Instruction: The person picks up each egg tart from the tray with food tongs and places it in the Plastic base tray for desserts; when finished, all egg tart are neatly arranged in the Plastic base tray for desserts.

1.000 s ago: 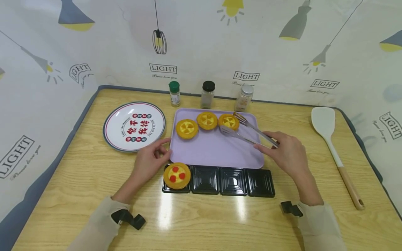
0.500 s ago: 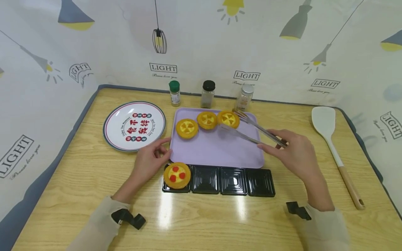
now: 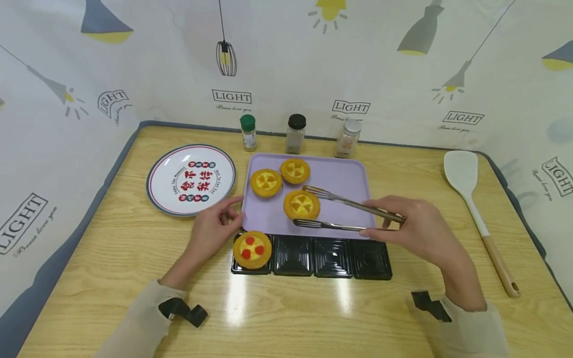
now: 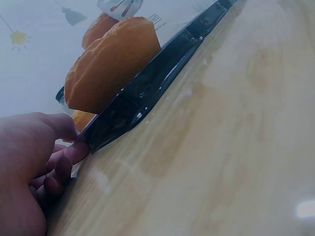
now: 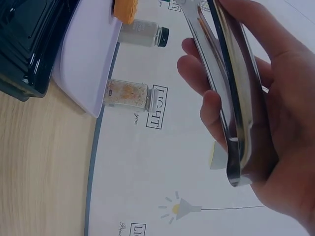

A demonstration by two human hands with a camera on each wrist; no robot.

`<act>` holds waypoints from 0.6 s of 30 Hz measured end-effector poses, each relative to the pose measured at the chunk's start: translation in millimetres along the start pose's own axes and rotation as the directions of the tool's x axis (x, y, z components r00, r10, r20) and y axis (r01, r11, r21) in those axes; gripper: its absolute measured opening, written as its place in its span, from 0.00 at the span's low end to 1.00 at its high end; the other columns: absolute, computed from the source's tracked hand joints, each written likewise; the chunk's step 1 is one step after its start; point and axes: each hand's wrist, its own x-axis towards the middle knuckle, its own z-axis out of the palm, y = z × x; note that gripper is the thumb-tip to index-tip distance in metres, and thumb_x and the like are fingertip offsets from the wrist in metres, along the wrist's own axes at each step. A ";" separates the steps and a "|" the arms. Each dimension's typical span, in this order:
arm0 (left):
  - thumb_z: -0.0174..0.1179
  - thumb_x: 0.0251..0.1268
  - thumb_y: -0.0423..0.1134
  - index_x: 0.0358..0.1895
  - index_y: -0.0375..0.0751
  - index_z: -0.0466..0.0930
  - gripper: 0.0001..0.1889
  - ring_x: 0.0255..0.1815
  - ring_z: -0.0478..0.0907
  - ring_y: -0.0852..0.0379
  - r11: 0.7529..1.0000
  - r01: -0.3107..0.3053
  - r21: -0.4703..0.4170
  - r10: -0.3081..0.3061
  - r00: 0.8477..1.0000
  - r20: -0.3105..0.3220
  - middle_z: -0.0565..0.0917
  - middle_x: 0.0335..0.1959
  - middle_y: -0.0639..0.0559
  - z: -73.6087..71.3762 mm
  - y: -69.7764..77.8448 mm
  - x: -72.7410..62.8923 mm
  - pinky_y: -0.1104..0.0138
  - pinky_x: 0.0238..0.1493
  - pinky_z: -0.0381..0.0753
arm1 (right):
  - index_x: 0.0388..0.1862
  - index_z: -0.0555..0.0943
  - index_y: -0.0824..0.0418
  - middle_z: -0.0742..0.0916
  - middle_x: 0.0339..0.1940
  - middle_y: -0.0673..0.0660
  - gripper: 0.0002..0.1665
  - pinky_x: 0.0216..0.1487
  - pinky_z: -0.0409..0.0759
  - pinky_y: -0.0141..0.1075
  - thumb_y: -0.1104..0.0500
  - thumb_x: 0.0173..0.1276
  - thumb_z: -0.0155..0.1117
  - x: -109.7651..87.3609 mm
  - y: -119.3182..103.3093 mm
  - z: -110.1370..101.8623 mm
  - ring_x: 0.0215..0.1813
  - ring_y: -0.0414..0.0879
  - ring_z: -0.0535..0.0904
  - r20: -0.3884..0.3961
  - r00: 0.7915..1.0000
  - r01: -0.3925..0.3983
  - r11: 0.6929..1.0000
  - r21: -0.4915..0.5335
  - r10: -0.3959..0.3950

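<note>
Presently, the right fingers (image 5: 194, 73) hold metal tongs (image 3: 351, 202) around a tart (image 3: 302, 205)

On the wood-grain tabletop (image 3: 291, 318), a lilac tray (image 3: 346, 174) is laid; a white plate (image 3: 163, 179) is set to its left, three jars (image 3: 295, 142) are stood behind it, four black dishes (image 3: 293, 256) are lined up in front, and a spatula (image 3: 477, 219) is placed to its right.

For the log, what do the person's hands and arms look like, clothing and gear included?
The left hand and right hand are bare, with no gloves visible. The left sleeve and right sleeve are long, plain and pale beige, ending near the wrists. A left black fitting and right black fitting sit near the cuffs.
</note>
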 end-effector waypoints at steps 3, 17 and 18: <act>0.67 0.62 0.40 0.58 0.46 0.81 0.20 0.21 0.72 0.59 1.000 -0.001 0.001 0.001 1.000 -0.001 0.81 0.27 0.60 0.0 0.1 0.1 0.68 0.22 0.71 | 0.53 0.85 0.51 0.86 0.41 0.43 0.28 0.25 0.76 0.28 0.48 0.51 0.80 -0.7 0.0 1.0 0.28 0.33 0.78 0.050 0.999 0.008 0.999 0.034 -0.010; 0.67 0.62 0.39 0.58 0.46 0.81 0.20 0.21 0.72 0.58 1.000 0.008 0.002 -0.008 1.000 0.004 0.81 0.27 0.59 -0.4 0.8 0.5 0.68 0.22 0.70 | 0.53 0.85 0.46 0.86 0.42 0.41 0.30 0.26 0.75 0.30 0.42 0.50 0.78 -2.5 1.1 5.9 0.30 0.37 0.80 0.206 0.978 -0.031 0.988 0.150 -0.001; 0.67 0.62 0.39 0.58 0.46 0.81 0.20 0.21 0.72 0.58 1.000 0.008 0.001 -0.008 1.000 0.004 0.81 0.27 0.59 -0.5 0.8 0.5 0.68 0.22 0.70 | 0.53 0.85 0.46 0.86 0.42 0.42 0.30 0.25 0.75 0.31 0.42 0.50 0.78 -2.3 1.1 6.6 0.30 0.37 0.80 0.218 0.976 -0.035 0.987 0.155 0.001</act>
